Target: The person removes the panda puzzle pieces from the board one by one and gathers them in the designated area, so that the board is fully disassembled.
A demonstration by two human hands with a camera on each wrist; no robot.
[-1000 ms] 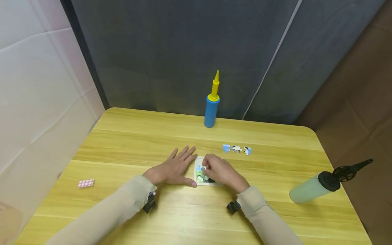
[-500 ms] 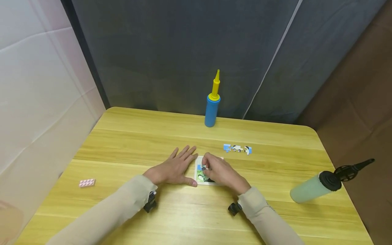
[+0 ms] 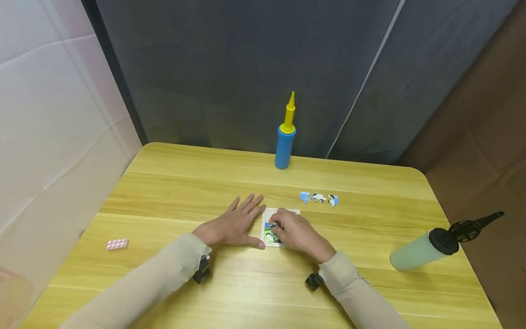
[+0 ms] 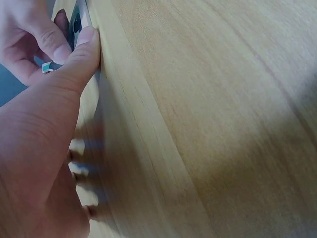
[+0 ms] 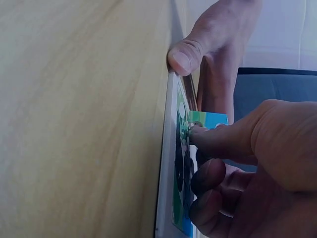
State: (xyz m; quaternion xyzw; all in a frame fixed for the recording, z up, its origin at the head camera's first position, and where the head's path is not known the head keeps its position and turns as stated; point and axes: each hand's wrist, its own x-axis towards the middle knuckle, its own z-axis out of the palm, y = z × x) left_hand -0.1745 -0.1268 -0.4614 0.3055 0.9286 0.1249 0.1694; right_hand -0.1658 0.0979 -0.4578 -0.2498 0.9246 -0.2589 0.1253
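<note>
A small jigsaw puzzle in a white frame (image 3: 267, 214) lies on the table, its green picture partly covered by my right hand (image 3: 301, 230). That hand pinches a blue-and-green puzzle piece (image 5: 209, 119) between thumb and fingers; in the right wrist view the piece stands tilted up from the picture. My left hand (image 3: 234, 227) lies palm down with fingers spread, its thumb (image 5: 184, 58) touching the frame's near left corner. Beyond the frame, to the right, lie three loose pieces: a blue one (image 3: 304, 196), a white one with black patches (image 3: 318, 198) and a black, white and blue one (image 3: 334, 200).
A blue-and-yellow hand pump (image 3: 284, 148) stands upright near the table's far edge. On the right, a pale green bottle (image 3: 415, 253) with a black top stands. A pink toy brick (image 3: 117, 244) is at the left. Grey cloth (image 3: 213, 73) hangs behind the table (image 3: 255, 292).
My right hand has shifted slightly toward me over the puzzle, showing more of the frame's far edge. The left hand and the loose pieces stay where they were.
</note>
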